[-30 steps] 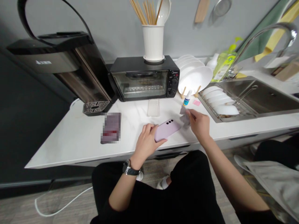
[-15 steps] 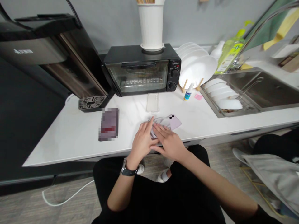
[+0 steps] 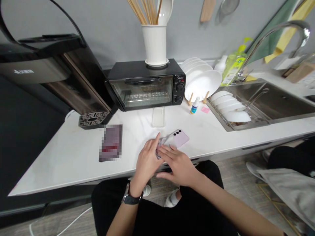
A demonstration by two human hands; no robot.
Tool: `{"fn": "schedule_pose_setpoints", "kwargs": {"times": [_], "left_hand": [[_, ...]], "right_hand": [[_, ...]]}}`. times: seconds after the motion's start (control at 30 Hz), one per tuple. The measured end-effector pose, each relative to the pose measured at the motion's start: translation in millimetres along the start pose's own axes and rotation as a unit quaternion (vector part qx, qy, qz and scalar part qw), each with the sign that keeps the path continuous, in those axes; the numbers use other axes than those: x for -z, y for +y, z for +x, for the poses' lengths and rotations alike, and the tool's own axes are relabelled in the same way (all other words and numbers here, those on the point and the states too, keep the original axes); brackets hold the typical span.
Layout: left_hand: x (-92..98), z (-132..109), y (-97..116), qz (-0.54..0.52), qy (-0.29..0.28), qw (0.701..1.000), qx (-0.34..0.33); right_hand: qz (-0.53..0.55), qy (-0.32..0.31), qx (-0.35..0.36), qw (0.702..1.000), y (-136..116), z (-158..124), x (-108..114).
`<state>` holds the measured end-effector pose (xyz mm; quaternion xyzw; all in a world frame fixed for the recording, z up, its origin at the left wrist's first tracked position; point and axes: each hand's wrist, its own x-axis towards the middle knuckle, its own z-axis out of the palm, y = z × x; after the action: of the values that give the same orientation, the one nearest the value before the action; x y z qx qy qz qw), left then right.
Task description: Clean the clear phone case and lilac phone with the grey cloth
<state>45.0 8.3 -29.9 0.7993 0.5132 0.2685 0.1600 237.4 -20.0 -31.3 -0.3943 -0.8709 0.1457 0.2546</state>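
Note:
A lilac smartphone (image 3: 182, 138) lies back up near the counter's front edge, its camera lenses showing at the far right end. A thin greyish cloth (image 3: 169, 140) covers much of its left part. My left hand (image 3: 147, 157), with a watch on the wrist, is closed around the phone's left end, index finger and thumb on either side; part of this grip is hidden. My right hand (image 3: 177, 164) presses outstretched fingers onto the cloth, thumb spread away toward me. Beyond them lies a clear phone case (image 3: 158, 117).
A small spray bottle (image 3: 194, 106) and a pink packet (image 3: 205, 110) are near the plate rack. Behind stands a toaster oven (image 3: 147, 88). A dark pouch (image 3: 112, 142) lies left, by a black drink machine (image 3: 94, 119). The sink (image 3: 278, 108) is right; a person sits beyond my right arm.
My right fingers and the cloth have slid toward the phone's left end, baring more of its back and another lens. The right thumb has spread away. My view has tilted up.

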Motion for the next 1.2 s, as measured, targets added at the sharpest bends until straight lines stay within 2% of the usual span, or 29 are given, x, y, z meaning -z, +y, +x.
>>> {"fn": "schedule_pose_setpoints", "kwargs": {"times": [0.1, 0.17, 0.23, 0.3, 0.37, 0.43, 0.5, 0.57, 0.63, 0.73, 0.8, 0.9, 1.0, 1.1, 1.2], "left_hand": [[-0.4, 0.5, -0.4, -0.002, 0.006, 1.000, 0.004], [-0.7, 1.4, 0.0, -0.012, 0.007, 1.000, 0.003], [-0.6, 2.0, 0.5, -0.024, 0.006, 1.000, 0.003], [0.0, 1.7, 0.8, -0.032, 0.005, 0.999, 0.006], [0.9, 0.6, 0.7, -0.030, 0.003, 0.999, 0.010], [1.7, -0.9, 0.4, -0.016, 0.003, 1.000, 0.014], [2.0, -2.0, 0.3, -0.003, 0.007, 1.000, 0.016], [1.5, -2.3, 0.6, -0.002, 0.012, 1.000, 0.014], [0.7, -1.9, 1.0, -0.010, 0.017, 1.000, 0.010], [0.3, -0.7, 2.7, -0.019, 0.021, 0.999, 0.017], [1.0, -0.4, 4.4, -0.019, 0.019, 0.999, 0.025], [2.0, -0.6, 5.9, -0.005, 0.004, 1.000, 0.020], [2.0, -0.8, 6.5, 0.002, 0.003, 1.000, 0.022], [2.5, -0.9, 8.1, -0.004, 0.012, 1.000, 0.029], [2.5, -0.7, 8.5, -0.019, 0.018, 0.999, 0.028]], "right_hand": [[-0.014, -0.010, -0.016, 1.000, 15.0, -16.3, 15.0], [-0.062, 0.015, -0.069, 0.996, 35.4, -21.3, 28.1], [-0.101, 0.049, -0.114, 0.987, 47.0, -15.1, 31.3], [-0.105, 0.059, -0.114, 0.986, 41.1, -1.9, 20.8], [-0.077, 0.046, -0.080, 0.993, 21.3, 8.7, 4.2], [-0.040, 0.025, -0.039, 0.998, 1.9, 9.1, -6.1], [-0.021, 0.009, -0.021, 1.000, -3.1, -0.7, -3.6], [-0.038, 0.014, -0.041, 0.998, 9.7, -13.5, 8.9], [-0.081, 0.046, -0.093, 0.991, 30.4, -20.1, 22.6], [-0.126, 0.078, -0.135, 0.980, 44.6, -10.2, 25.9], [-0.116, 0.060, -0.106, 0.986, 32.8, 2.1, 13.8], [-0.065, 0.024, -0.040, 0.997, 0.1, 8.7, -5.5], [-0.023, 0.005, -0.012, 1.000, -10.2, -4.7, -2.8], [-0.041, 0.020, -0.050, 0.998, 14.5, -20.0, 15.2], [-0.118, 0.066, -0.127, 0.983, 40.3, -16.6, 25.3]]}}
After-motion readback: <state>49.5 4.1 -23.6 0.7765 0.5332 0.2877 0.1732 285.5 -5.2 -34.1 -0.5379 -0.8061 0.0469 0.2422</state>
